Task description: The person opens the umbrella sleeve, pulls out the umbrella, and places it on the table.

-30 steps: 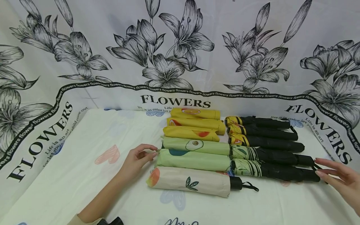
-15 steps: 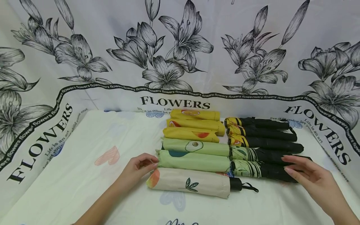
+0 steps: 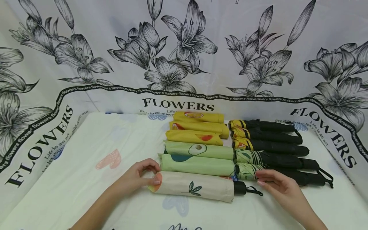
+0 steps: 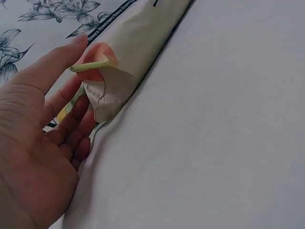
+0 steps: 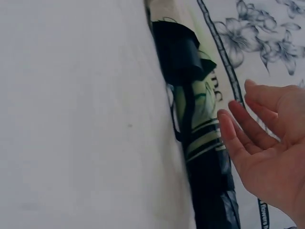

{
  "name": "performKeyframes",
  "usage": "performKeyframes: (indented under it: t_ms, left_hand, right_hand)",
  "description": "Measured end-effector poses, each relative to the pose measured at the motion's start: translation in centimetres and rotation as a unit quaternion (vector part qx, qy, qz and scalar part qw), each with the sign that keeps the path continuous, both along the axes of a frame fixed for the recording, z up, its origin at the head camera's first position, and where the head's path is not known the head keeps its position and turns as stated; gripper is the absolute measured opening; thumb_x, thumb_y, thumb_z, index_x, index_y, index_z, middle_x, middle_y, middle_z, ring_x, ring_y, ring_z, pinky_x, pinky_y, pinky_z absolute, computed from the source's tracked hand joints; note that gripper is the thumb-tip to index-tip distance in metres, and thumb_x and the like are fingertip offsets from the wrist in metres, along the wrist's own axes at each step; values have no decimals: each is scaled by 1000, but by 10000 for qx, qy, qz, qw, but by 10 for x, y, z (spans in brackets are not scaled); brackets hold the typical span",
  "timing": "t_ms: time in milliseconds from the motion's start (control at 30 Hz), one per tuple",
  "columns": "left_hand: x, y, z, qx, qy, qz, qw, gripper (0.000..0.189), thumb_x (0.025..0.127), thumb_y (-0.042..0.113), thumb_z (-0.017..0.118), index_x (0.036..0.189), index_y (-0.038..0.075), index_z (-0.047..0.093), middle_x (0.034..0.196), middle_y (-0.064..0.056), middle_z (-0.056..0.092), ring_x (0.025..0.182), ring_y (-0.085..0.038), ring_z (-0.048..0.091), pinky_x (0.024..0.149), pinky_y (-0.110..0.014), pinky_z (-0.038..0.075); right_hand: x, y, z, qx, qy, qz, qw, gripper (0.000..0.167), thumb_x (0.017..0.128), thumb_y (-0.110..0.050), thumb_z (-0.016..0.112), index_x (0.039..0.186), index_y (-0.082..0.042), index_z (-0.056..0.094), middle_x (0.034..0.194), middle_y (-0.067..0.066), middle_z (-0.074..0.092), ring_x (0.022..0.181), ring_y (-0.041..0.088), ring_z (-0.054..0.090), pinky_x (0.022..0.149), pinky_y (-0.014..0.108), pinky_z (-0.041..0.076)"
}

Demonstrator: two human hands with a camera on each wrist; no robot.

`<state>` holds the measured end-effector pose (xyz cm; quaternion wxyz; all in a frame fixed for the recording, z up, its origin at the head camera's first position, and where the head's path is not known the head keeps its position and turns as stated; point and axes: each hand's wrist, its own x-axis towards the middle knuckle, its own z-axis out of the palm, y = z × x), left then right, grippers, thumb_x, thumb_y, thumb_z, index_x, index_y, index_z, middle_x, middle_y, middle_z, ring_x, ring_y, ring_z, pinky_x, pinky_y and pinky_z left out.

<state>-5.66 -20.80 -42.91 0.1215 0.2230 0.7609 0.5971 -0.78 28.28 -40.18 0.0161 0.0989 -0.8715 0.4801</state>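
Note:
A beige folding umbrella (image 3: 208, 187) in a sleeve with a peach print and a leaf print lies nearest me, its black handle (image 3: 239, 187) and wrist loop to the right. My left hand (image 3: 138, 177) is at its peach-printed end, thumb and fingers loosely curved around it; in the left wrist view they sit beside the sleeve's tip (image 4: 102, 90) without a firm grip. My right hand (image 3: 283, 190) hovers just right of the wrist loop, fingers loosely bent and holding nothing, above a black and green folded umbrella (image 5: 202, 157).
Behind lie two light green sleeves (image 3: 198, 164) and several yellow sleeves (image 3: 198, 116) in a column. Right of them, folded black umbrellas with green or yellow ends (image 3: 276, 147) lie side by side. A white floral cloth (image 3: 184, 38) hangs at the back.
My right hand has come left from the far handles of the black umbrellas to near the beige umbrella's loop. My left hand has shifted down from the green sleeve's end to the beige umbrella's end.

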Motion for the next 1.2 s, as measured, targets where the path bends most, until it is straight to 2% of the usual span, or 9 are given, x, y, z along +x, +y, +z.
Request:
performKeyframes:
  t_ms: [133,267,367,533,733,933,1200]
  left_hand:
    - [0,-2,-1,70,143,-127,9998,29,88,3,82,113,2,67,104,-2,67,98,-13,63,92,-20,48]
    - [0,-1,-2,18,136,-82,9999,31,87,4,85,112,4,68,102,-1,67,97,-14,62,92,-21,48]
    - [0,-1,-3,-50,78,2,10000,30,86,5,85,111,3,68,99,0,67,95,-13,62,91,-21,47]
    - [-1,0,-5,-96,-56,48,9999,29,86,4,85,110,1,68,91,3,67,90,-12,63,91,-20,46]
    - [-1,0,-4,-47,-224,-42,9997,25,88,3,82,108,-2,68,88,6,71,88,-8,65,91,-20,46]
    - [-2,0,-2,39,-310,-87,9995,23,88,2,82,106,-5,68,87,8,72,87,-6,66,89,-19,48]
    - [0,1,-2,5,-368,-60,9993,24,88,2,82,106,-6,68,88,8,73,88,-6,68,89,-19,50]
  right_hand:
    - [0,-5,-10,-202,20,296,9994,30,97,5,71,127,2,69,116,-11,74,101,0,70,78,20,60]
    - [1,-6,-19,-448,-5,778,9960,31,95,9,70,126,8,67,116,-9,74,101,1,70,77,23,61]
    - [0,-9,-23,-401,-297,943,9943,33,97,3,72,129,7,66,118,-6,73,101,1,70,79,23,61]
    - [2,-17,-25,-69,-649,690,9955,40,96,-10,78,134,-2,67,125,3,70,103,1,66,80,24,59]
    - [6,-28,-29,277,-392,272,9985,45,92,-14,83,135,-13,70,122,0,71,95,-1,61,70,26,54]
    - [8,-36,-31,449,-93,-38,9989,40,91,-16,84,129,-18,73,115,0,72,90,1,60,65,26,51]
    - [9,-39,-26,578,-129,-84,9982,37,90,-15,84,126,-17,74,98,-3,65,77,4,53,60,26,47]
